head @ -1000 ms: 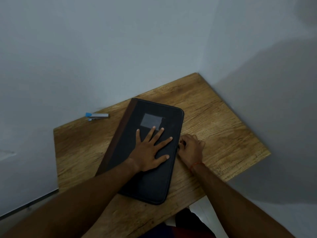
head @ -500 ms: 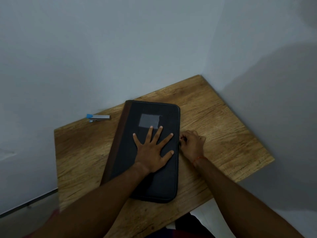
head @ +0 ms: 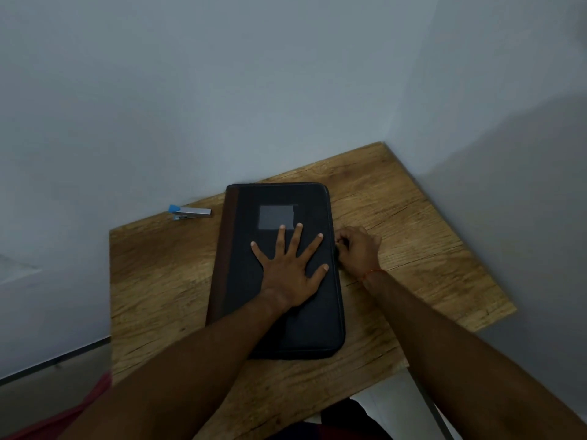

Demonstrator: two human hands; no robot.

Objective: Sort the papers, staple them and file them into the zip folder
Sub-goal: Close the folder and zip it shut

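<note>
Left hand (head: 287, 268), spread flat, steadies the black fabric zip folder (head: 286, 325) mid-frame; right hand (head: 357, 249) apparently pinches its right-edge zip.

Dim, bluish light (edges bend slightly).

Wood-grain counter (head: 413, 217) sits in a room corner, far edge against the left wall (head: 158, 90), right edge running along the right wall (head: 508, 74). Both walls are plain pale grey-blue. The corner seam runs up from the counter's far corner. A broad soft shadow covers the lower right wall (light is dim and flat, source not visible). Lower left: grey floor (head: 35, 395), dark baseboard strip (head: 54, 362) at the wall's foot.
</note>
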